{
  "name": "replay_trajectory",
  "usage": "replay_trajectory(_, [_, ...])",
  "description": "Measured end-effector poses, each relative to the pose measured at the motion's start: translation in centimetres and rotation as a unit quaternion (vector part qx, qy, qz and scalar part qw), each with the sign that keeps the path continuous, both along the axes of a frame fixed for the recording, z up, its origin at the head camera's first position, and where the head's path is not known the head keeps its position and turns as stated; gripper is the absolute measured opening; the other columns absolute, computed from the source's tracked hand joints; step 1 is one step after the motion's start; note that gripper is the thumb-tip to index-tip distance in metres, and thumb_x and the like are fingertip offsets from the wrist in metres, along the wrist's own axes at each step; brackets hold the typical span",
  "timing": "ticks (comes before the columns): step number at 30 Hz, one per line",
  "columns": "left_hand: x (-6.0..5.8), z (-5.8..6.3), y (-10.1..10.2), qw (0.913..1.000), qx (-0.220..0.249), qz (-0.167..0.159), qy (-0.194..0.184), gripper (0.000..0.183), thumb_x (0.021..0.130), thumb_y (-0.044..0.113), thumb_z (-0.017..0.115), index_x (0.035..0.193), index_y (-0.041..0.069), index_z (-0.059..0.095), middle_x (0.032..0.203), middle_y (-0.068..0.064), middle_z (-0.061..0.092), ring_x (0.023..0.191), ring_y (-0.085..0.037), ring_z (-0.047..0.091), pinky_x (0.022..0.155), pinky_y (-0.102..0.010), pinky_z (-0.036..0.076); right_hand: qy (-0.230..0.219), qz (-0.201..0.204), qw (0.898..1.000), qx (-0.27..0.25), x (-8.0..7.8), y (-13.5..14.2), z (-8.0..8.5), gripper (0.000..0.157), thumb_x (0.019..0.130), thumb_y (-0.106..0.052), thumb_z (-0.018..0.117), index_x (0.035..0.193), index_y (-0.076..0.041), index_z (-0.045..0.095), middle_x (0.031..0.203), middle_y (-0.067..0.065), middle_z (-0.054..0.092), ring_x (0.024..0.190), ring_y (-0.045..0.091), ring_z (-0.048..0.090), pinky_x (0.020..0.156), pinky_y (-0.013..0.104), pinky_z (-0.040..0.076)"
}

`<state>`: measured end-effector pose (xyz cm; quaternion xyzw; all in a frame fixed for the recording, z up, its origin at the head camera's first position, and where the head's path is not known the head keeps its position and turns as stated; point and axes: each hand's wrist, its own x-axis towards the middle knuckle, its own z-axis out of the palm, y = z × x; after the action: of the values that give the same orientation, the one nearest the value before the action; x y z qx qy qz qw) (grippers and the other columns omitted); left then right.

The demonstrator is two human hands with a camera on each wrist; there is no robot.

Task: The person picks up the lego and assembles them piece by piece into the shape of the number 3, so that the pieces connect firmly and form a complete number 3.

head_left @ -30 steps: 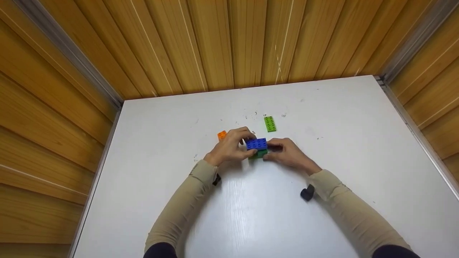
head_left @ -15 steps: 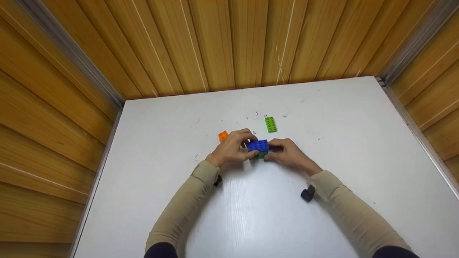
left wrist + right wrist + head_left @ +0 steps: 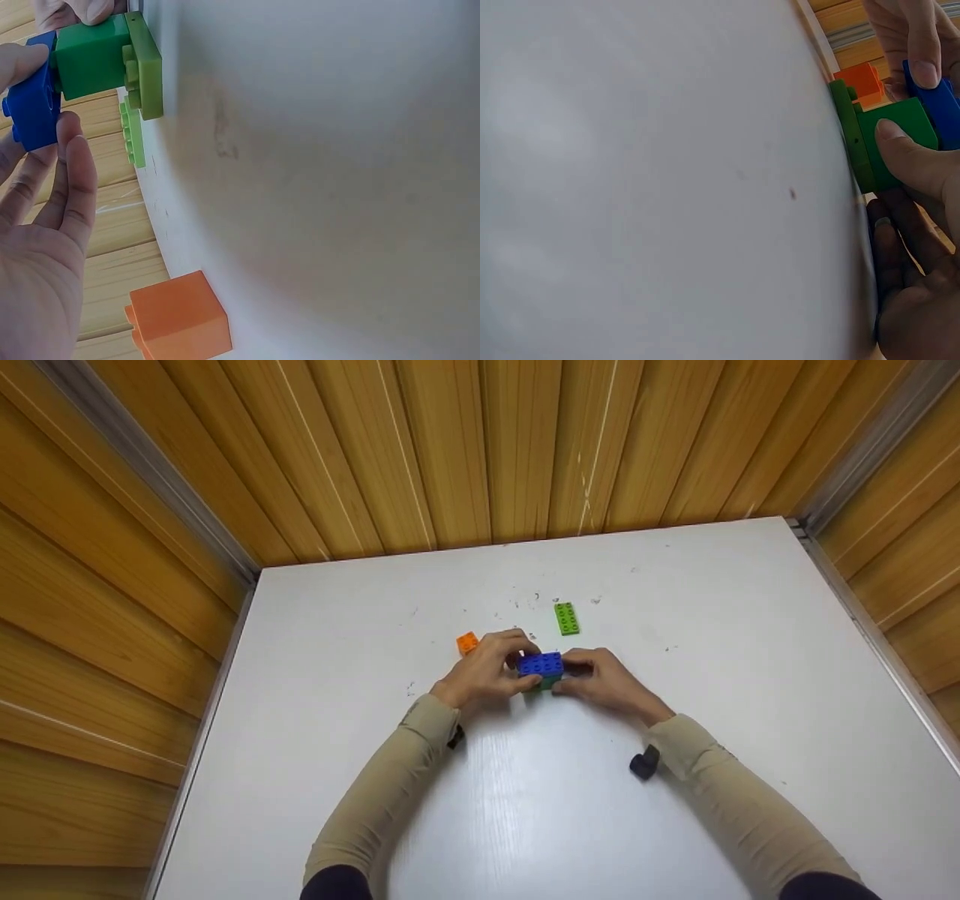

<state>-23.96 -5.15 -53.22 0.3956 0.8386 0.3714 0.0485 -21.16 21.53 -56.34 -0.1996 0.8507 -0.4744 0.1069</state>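
My left hand (image 3: 487, 666) pinches a blue toy brick (image 3: 541, 664) between thumb and fingers. Below it a green brick (image 3: 91, 58) stands on a lighter green studded plate (image 3: 148, 71), which rests on the table. In the left wrist view the blue brick lies against the green one's studded top and juts out past it toward my left fingers. My right hand (image 3: 607, 682) grips the green brick from the other side, thumb on its near face, as the right wrist view shows. The right fingertips behind the brick are partly hidden.
An orange brick (image 3: 466, 643) lies on the white table (image 3: 360, 630) just beyond my left hand. Farther back is a separate light green plate (image 3: 567, 619). Wood-panelled walls (image 3: 450, 457) border the table at the back and sides.
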Motion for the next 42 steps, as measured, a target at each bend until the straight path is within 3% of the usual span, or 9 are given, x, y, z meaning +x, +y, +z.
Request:
replay_trajectory(12, [-0.3,0.5,0.2,0.9993,-0.015,-0.020,0.029,0.035,0.092,0.028,0.083,0.120,0.006,0.080,0.105,-0.009,0.070,0.092,-0.016,0.064,0.078,-0.030,0.061,-0.008,-0.007,1.000,0.000,-0.2,0.0,0.0,0.042,0.086,-0.025,0.091,0.126,-0.019,0.079,0.125,0.004,0.078,0.121,0.028,0.067,0.117,0.053,0.042])
replay_trajectory(21, [-0.6,1.1,0.5,0.9984,-0.040,-0.028,0.027,0.038,0.092,0.029,0.082,0.121,0.005,0.080,0.110,-0.012,0.069,0.094,-0.019,0.064,0.079,-0.026,0.059,-0.006,-0.006,1.000,0.005,-0.3,0.1,0.3,0.043,0.086,-0.025,0.090,0.127,-0.018,0.079,0.124,0.004,0.078,0.119,0.028,0.068,0.117,0.054,0.043])
replay_trajectory(42, [-0.3,0.9,0.3,0.9983,-0.039,-0.025,0.036,0.034,0.091,0.027,0.083,0.117,0.005,0.081,0.102,-0.010,0.066,0.091,-0.016,0.060,0.074,-0.022,0.053,-0.001,-0.005,1.000,0.005,-0.2,0.0,-0.1,0.039,0.086,-0.023,0.091,0.124,-0.019,0.080,0.122,0.002,0.079,0.118,0.025,0.068,0.115,0.050,0.043])
